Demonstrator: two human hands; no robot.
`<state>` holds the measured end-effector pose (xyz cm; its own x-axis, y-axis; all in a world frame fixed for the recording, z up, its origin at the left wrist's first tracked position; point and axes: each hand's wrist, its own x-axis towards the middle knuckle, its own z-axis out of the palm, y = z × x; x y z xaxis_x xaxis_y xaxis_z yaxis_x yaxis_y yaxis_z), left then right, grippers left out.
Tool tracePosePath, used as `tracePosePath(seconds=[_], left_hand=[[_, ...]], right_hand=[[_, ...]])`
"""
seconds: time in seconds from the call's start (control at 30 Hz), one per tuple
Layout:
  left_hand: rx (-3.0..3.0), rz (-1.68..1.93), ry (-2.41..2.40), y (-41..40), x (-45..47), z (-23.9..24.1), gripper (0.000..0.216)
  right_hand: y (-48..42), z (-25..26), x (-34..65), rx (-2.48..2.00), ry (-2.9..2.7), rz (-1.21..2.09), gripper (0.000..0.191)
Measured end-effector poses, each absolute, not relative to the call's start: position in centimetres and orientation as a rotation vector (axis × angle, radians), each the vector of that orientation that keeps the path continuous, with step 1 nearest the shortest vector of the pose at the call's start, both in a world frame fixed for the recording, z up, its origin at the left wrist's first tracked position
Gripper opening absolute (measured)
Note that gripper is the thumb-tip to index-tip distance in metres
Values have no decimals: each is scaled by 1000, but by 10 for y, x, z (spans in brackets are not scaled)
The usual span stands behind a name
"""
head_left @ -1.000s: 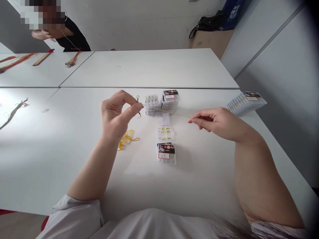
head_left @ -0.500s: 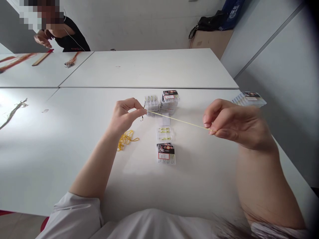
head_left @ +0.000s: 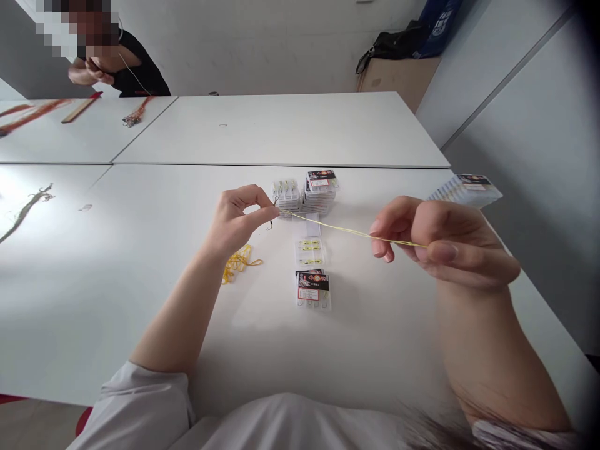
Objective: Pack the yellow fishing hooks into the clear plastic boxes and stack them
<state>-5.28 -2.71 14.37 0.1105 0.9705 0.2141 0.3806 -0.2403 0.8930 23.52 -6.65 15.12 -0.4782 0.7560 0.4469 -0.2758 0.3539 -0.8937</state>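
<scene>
My left hand (head_left: pixel 244 215) is closed in a pinch on dark fish hooks (head_left: pixel 270 225), which stick out above and below the fingertips. A thin yellow fishing line (head_left: pixel 337 229) runs from that pinch across to my right hand (head_left: pixel 440 240). There thumb and index finger grip the line's end, while another finger reaches forward beside the line. The line looks doubled and slightly slack. Under it lies an open clear hook box (head_left: pixel 309 252) holding hooks with yellow line. Closed hook boxes with black labels (head_left: pixel 313 290) lie nearer me.
Two stacks of clear boxes (head_left: pixel 285 195) (head_left: pixel 321 194) stand beyond my left hand, and fanned boxes (head_left: pixel 469 189) lie at the right. A tangle of yellow cord (head_left: pixel 241 264) rests by my left forearm. Across the white tables, a person (head_left: pixel 140 69) sits near orange-red bundles (head_left: pixel 135 112).
My right hand has turned and shifted its hold to the right along the line, spreading a finger. The line now appears as two slacker strands. My left hand has barely moved.
</scene>
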Motion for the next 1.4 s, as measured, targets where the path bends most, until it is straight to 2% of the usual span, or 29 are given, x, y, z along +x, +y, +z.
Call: tracePosePath(seconds=[0.17,0.4,0.67,0.77,0.9,1.07,1.27,1.4], left_hand=[[1735,1097,1325,-28,-53,146,14],[1774,1074,1281,-29,-54,145,14],[1775,1115,1230,-31,-52,147,14],[1775,1139,1244,-32,-52,147,14],[1783,1111,1258,-33,-51,148,15],[1806,1083,1255,-34,-50,148,17],[1800,1068,1256,-37,-49,149,14],[1801,1055,1229,-38,-48,149,14]], right_hand=[[-71,155,237,-572,-1621,1352,21],[-74,155,234,-678,-1604,1210,17],[-71,153,234,-651,-1649,1176,14],[-70,152,234,-626,-1649,1160,7],[-72,148,231,-667,-1591,1124,21],[-72,147,229,-674,-1554,1152,23],[-70,149,229,-613,-1584,1087,9],[-72,150,229,-654,-1600,1058,8]])
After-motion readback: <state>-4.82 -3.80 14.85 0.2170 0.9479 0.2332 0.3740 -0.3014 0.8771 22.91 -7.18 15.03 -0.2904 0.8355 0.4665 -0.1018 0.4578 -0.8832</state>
